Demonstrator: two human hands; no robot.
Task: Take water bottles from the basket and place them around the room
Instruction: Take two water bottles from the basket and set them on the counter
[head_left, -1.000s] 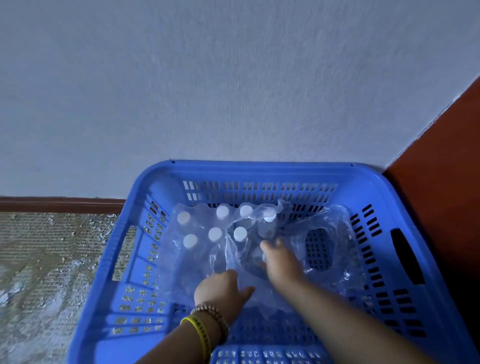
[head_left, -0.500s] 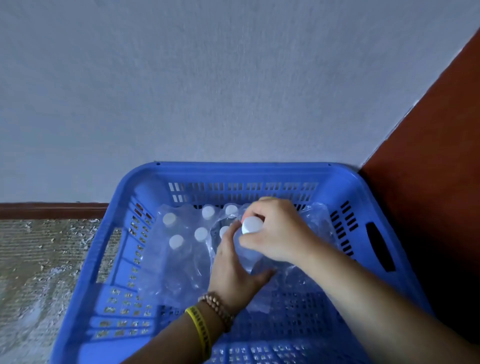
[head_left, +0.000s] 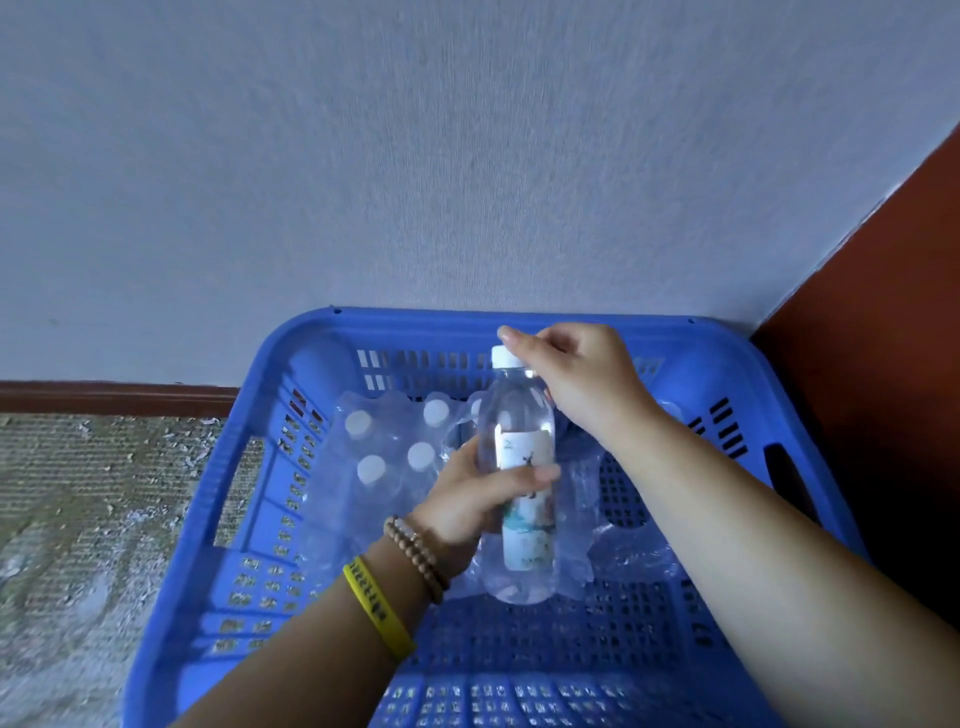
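Observation:
A clear water bottle (head_left: 519, 426) with a white cap and a pale label is lifted upright above the blue plastic basket (head_left: 519, 325). My right hand (head_left: 582, 384) grips its neck just under the cap. My left hand (head_left: 472, 501), with a bead bracelet and a yellow band on the wrist, wraps around the bottle's labelled middle. Several more white-capped bottles (head_left: 395, 452) stand in torn clear shrink wrap in the basket's back left part. Loose wrap (head_left: 618, 556) lies crumpled under the lifted bottle.
The basket stands on the floor against a pale grey wall (head_left: 467, 156). A dark red-brown wooden panel (head_left: 883, 338) rises at the right. A brown skirting board (head_left: 104, 397) and a worn patterned carpet (head_left: 78, 519) lie to the left.
My right hand pulled one bottle up out of the torn wrap by its neck. My left hand moved from holding the wrap down to gripping the bottle's middle. The bottle now stands clear of the pack.

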